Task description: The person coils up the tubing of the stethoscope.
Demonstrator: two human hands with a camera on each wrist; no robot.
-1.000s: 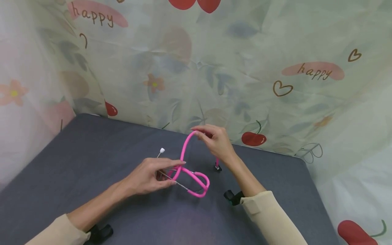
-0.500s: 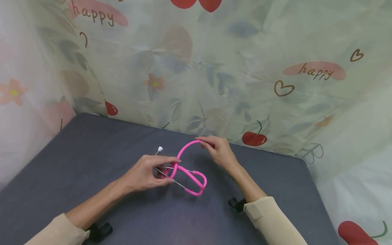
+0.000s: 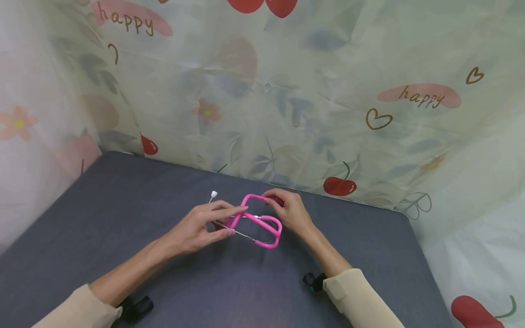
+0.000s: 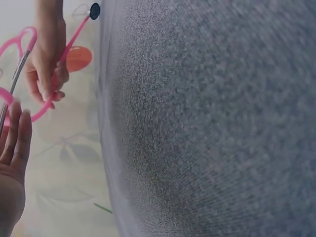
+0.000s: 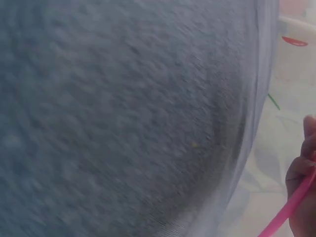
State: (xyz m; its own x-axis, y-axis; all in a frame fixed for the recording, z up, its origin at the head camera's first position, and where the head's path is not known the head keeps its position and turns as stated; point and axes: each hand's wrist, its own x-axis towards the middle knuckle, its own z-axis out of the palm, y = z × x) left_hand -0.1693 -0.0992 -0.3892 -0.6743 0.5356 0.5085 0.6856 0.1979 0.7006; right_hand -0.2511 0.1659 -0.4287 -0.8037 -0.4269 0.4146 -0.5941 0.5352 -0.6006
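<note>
A pink stethoscope [image 3: 268, 245] is held above the dark table, its tubing bent into loops. My left hand [image 3: 198, 229] pinches the metal ear tubes and the tubing laid across them, between thumb and fingers. One white ear tip [image 3: 214, 194] sticks up behind that hand; the other is hidden. To the right, my right hand [image 3: 290, 210] pinches the tubing at the top of its bend. In the left wrist view the dark round chest piece [image 4: 94, 11] hangs at the tube's end past the right hand. The right wrist view shows only part of the right hand's fingers and tubing [image 5: 291, 207].
The dark grey cloth-covered table [image 3: 135, 205] spreads under both hands. Behind it hangs a printed curtain [image 3: 254, 114] with cherries and "happy" lettering, close along the far edge. A black wrist strap [image 3: 137, 309] sits at the left cuff, another [image 3: 313, 282] at the right.
The right hand has come down and its tubing bend is lower and tighter, closer to the left hand's loops. The left hand shifted slightly, still holding the stethoscope.
</note>
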